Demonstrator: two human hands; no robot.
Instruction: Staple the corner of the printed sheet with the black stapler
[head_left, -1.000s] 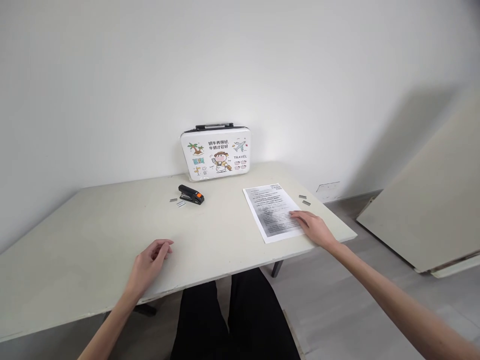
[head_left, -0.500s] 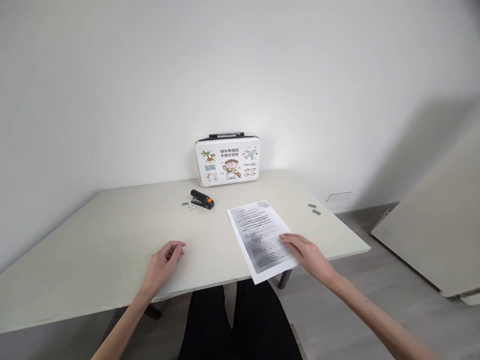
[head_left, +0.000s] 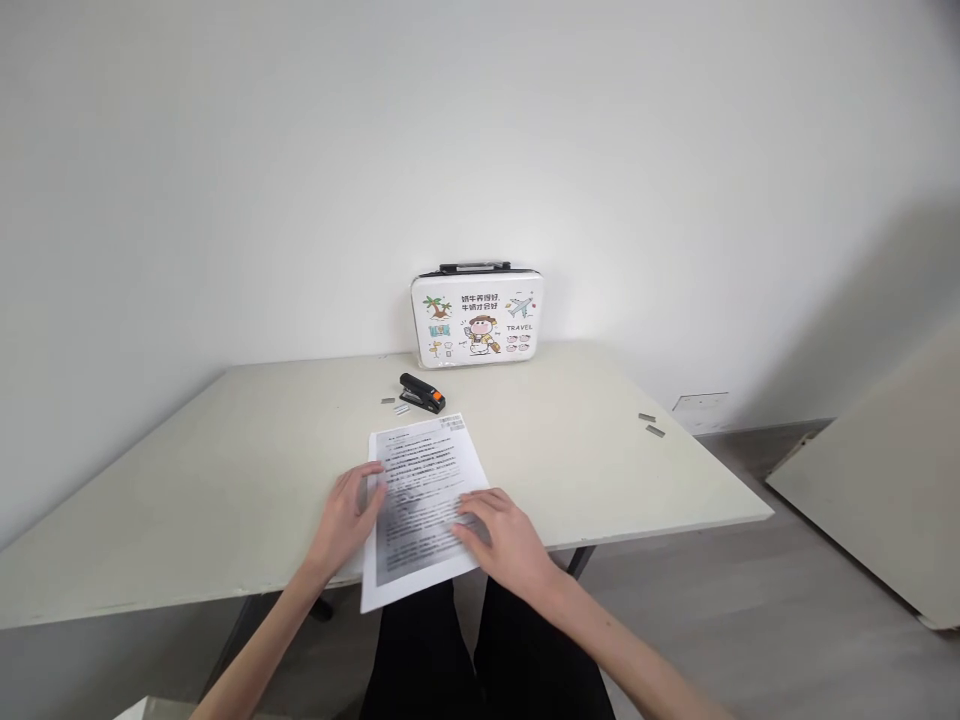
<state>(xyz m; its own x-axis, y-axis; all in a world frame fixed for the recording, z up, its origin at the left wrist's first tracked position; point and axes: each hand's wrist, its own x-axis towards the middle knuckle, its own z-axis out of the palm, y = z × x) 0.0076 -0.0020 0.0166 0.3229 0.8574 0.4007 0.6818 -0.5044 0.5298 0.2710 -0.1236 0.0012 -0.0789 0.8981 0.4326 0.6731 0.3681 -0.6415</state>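
A printed sheet of paper lies at the near edge of the pale table, its lower end hanging over the edge. My right hand rests flat on the sheet's right side, fingers stretched out. My left hand touches the sheet's left edge with loosely curled fingers. A black stapler with an orange tip lies just beyond the paper, with two small strips of staples to its left.
A white case with cartoon travel pictures stands upright against the wall at the back of the table. Two more staple strips lie near the right edge. A pale board leans at the right. My dark-trousered legs are under the table.
My right hand slid the sheet from the table's right side leftward to the near middle edge. My left hand moved right to the sheet's left edge.
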